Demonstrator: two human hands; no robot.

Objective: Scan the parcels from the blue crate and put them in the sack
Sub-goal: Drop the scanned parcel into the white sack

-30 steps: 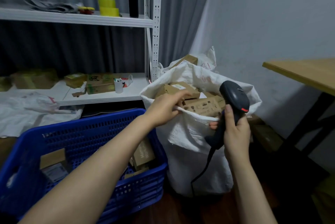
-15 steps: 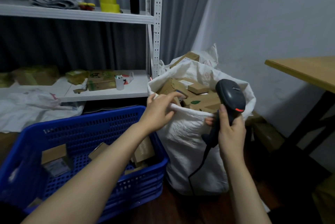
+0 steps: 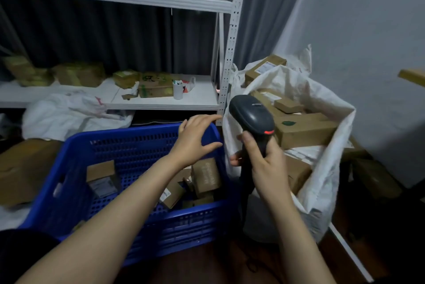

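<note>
Leaving the sack's rim, where it had rested half a second before, the left hand (image 3: 195, 139) had swung back toward the person and now hung over the far right corner of the crate (image 3: 128, 152). It held nothing: the fingers were spread and loosely straight, the thumb stuck out to its right, the palm faced down, and the forearm ran up from the lower left across the crate. My reading was that one drop was finished and the next pick was starting.

Just below that hand, against the crate's right wall, lay a cluster of brown parcels (image 3: 205, 175), some on edge. One more lay well off to its left. None was touched yet.

Close to the right of the left hand, the right hand (image 3: 264, 164) was wrapped round the grip of the scanner (image 3: 250, 115), thumb up the near side, with the scanner's head tipped up and leftward. It had stayed in much the same grip, though it now sat nearer the crate. Beyond and to the right of it stood the sack (image 3: 322, 191), mouth open, with scanned boxes (image 3: 305, 130) stacked nearly to its brim.
</note>
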